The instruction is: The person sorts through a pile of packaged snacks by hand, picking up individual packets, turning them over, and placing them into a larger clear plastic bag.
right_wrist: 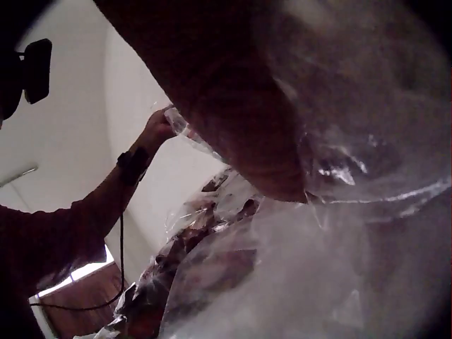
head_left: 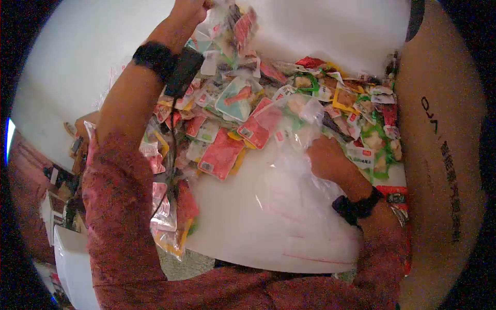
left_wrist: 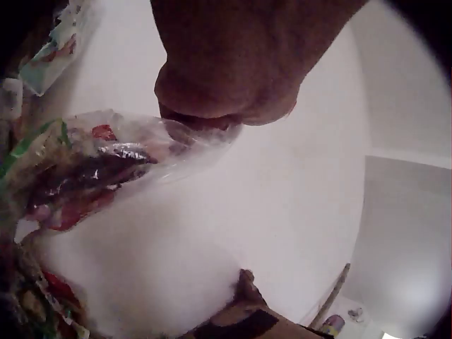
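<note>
Raised at the top of the head view, my left hand [head_left: 192, 11] grips the gathered top of a clear packet bag [left_wrist: 106, 166]. Dark, red and green packets show through that bag, which hangs over the pile. My right hand [head_left: 330, 159] is low over the right side of the white table, its fingers curled into a large clear plastic bag [head_left: 297, 132]. In the right wrist view the thin film spreads around that hand, and its fingertips are hidden. Red flat packets [head_left: 221, 154] and a pale blue packet [head_left: 238, 98] lie left of the large bag.
A heap of mixed snack packets [head_left: 364, 116] spreads across the back of the white table [head_left: 232, 222]. A cardboard box [head_left: 439, 155] walls off the right side. More bagged packets [head_left: 173, 206] hang at the left edge, near a dark cable [head_left: 172, 134] from the left wrist.
</note>
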Demonstrator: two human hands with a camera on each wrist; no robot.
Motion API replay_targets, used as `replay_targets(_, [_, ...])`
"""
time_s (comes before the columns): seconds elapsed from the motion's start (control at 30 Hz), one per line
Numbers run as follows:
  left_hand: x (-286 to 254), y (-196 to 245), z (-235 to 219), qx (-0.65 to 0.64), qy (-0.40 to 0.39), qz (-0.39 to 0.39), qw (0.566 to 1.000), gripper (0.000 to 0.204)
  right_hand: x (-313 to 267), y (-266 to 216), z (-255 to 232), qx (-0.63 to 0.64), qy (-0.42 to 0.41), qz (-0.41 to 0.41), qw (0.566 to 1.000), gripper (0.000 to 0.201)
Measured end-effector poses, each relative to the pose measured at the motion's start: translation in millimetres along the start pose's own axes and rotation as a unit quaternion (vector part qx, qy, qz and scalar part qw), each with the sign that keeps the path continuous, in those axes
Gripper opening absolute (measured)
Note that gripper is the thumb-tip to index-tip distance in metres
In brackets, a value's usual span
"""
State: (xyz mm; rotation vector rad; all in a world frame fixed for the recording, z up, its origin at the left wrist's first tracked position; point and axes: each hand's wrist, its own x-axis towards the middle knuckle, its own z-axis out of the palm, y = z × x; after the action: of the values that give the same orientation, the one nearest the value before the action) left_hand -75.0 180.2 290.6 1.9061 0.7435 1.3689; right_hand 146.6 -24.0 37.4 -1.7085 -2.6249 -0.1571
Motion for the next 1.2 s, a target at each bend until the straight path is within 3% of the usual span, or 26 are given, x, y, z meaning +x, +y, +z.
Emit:
replay_targets(0.03, [20.2, -11.4, 1.9, -0.038, 0.030, -0.009, 0.999, 0.021, 1.6, 0.1, -1.8, 0.002, 0.002, -0.002, 1.000, 0.016])
replay_targets(0.1, [47.3, -29.4, 4.9, -0.113, 0.090, -0.028, 0.989, 0.018, 4.6, -1.3, -7.4, 0.035, -0.092, 0.029, 0.995, 0.016])
replay_targets(0.23, [60.0, -49.2, -5.6, -0.112, 0.109, 0.026, 0.987, 0.016, 7.8, 6.6, -12.7, 0.081, -0.115, 0.006, 0.990, 0.018])
replay_targets(0.3, [61.8, -56.0, -2.0, -0.137, 0.102, 0.020, 0.985, 0.017, 14.2, 6.3, -17.7, 0.078, -0.196, 0.009, 0.977, 0.020])
replay_targets(0.4, [50.4, -62.9, 12.9, -0.175, 0.096, 0.004, 0.980, 0.017, 16.2, 2.6, -8.1, 0.015, -0.149, -0.009, 0.989, 0.021])
replay_targets(0.53, [88.9, -111.6, 17.9, -0.261, 0.053, -0.047, 0.963, 0.019, 19.9, 0.1, -9.3, 0.013, -0.157, -0.012, 0.987, 0.023])
replay_targets(0.57, [83.6, -122.5, 12.4, -0.107, 0.043, 0.025, 0.993, 0.019, 20.1, 1.0, -8.4, 0.019, -0.157, -0.016, 0.987, 0.024])
replay_targets(0.6, [76.6, -133.3, 6.6, 0.048, 0.031, 0.099, 0.993, 0.022, 18.8, 2.8, -8.0, 0.024, -0.157, -0.017, 0.987, 0.024])
replay_targets(0.63, [68.8, -144.7, 0.3, 0.201, 0.019, 0.169, 0.965, 0.026, 17.0, 4.6, -8.1, 0.024, -0.159, -0.012, 0.987, 0.024])
replay_targets(0.67, [59.4, -153.0, -3.9, 0.348, 0.009, 0.236, 0.907, 0.032, 15.3, 5.5, -8.4, 0.019, -0.158, -0.016, 0.987, 0.025])
replay_targets(0.7, [54.0, -163.2, -5.8, 0.485, -0.002, 0.296, 0.823, 0.038, 14.0, 6.6, -8.5, 0.016, -0.157, -0.020, 0.987, 0.025])
replay_targets(0.73, [49.8, -174.4, -6.0, 0.483, -0.003, 0.297, 0.824, 0.038, 11.0, 14.1, -13.4, 0.016, -0.158, -0.018, 0.987, 0.025])
replay_targets(0.8, [40.6, -194.5, -8.2, 0.511, 0.023, 0.322, 0.797, 0.013, 9.7, 37.5, -38.4, 0.308, -0.151, -0.068, 0.937, 0.027])
replay_targets(0.83, [36.3, -198.5, -7.7, 0.509, 0.025, 0.319, 0.799, 0.013, 22.5, 47.3, -55.1, 0.303, -0.171, -0.056, 0.936, 0.024])
replay_targets(0.87, [32.5, -202.4, -5.9, 0.370, 0.030, 0.279, 0.886, 0.014, 40.1, 58.2, -72.3, 0.296, -0.191, -0.045, 0.935, 0.022])
replay_targets(0.9, [29.6, -205.5, -4.8, 0.221, 0.037, 0.231, 0.947, 0.016, 55.5, 60.5, -87.1, 0.264, -0.099, 0.023, 0.959, 0.023])
replay_targets(0.93, [29.1, -206.9, -5.0, 0.218, 0.044, 0.229, 0.948, 0.016, 72.2, 64.3, -98.0, 0.227, -0.003, 0.088, 0.970, 0.024])
replay_targets(0.97, [31.0, -207.2, -6.1, 0.287, 0.019, 0.236, 0.928, 0.017, 94.1, 80.5, -90.4, 0.079, 0.116, 0.068, 0.988, 0.025])
replay_targets(1.0, [33.3, -204.8, -6.3, 0.354, -0.009, 0.242, 0.903, 0.019, 117.5, 98.7, -74.3, -0.070, 0.232, 0.044, 0.969, 0.026])
replay_targets(1.1, [45.2, -207.7, -13.8, 0.545, -0.095, 0.248, 0.796, 0.023, 179.0, 133.4, -46.9, -0.154, 0.261, -0.010, 0.953, 0.023])
replay_targets(1.13, [50.7, -213.3, -17.3, 0.546, -0.094, 0.245, 0.795, 0.023, 187.5, 134.8, -40.4, -0.152, 0.261, -0.013, 0.953, 0.023])
replay_targets(1.2, [67.6, -230.3, -24.3, 0.566, -0.061, 0.279, 0.773, 0.037, 204.9, 133.4, -27.5, -0.152, 0.112, 0.051, 0.981, 0.027])
